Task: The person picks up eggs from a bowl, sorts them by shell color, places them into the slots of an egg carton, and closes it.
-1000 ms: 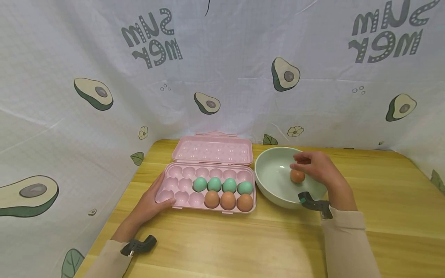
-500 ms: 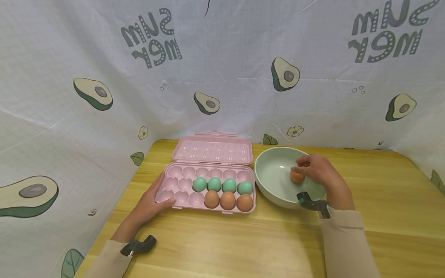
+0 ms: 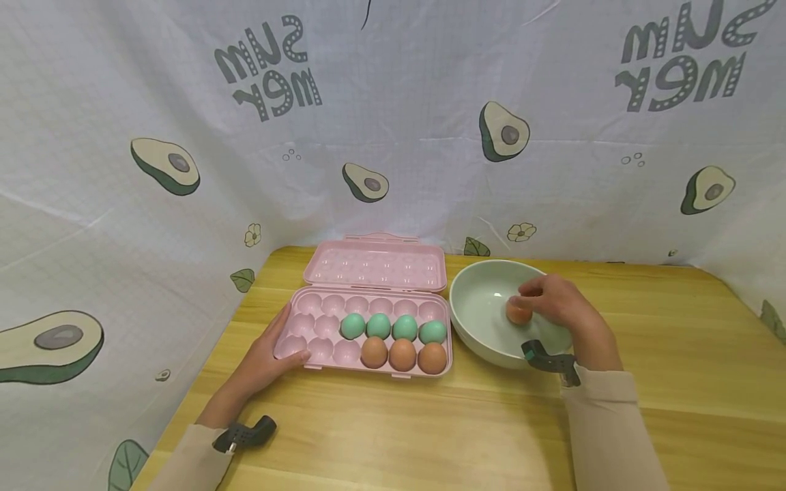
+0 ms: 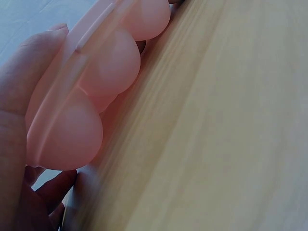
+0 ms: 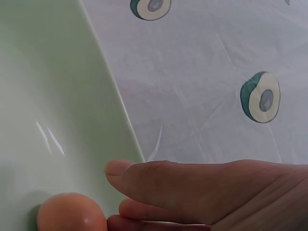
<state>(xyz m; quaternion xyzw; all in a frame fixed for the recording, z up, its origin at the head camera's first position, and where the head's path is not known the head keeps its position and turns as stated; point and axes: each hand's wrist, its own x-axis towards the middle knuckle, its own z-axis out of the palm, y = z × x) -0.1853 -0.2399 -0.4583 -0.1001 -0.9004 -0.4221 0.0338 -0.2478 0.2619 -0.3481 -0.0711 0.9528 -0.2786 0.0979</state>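
Observation:
A pink egg carton point(image 3: 328, 326) lies with its lid point(image 3: 376, 264) folded back. In its base sit several green eggs point(image 3: 379, 325) and, in the front row, 3 brown eggs point(image 3: 402, 354). My left hand point(image 3: 260, 361) grips the carton's left end, thumb along the front rim and fingers round the far side; the left wrist view shows the thumb point(image 4: 29, 67) against the pink rim. To the right, my right hand point(image 3: 555, 300) reaches into a pale green bowl point(image 3: 482, 300). Its fingertips are right at a single brown egg point(image 5: 72, 214) in the bowl, the thumb above.
The bowl stands close against the carton's right end. Beneath everything is a wooden table point(image 3: 393, 429). A white cloth point(image 3: 417, 95) printed with avocados hangs behind the table and along its left side.
My right hand has lowered to the brown egg in the bowl, and the egg has shifted slightly left. My left hand and the carton have stayed put.

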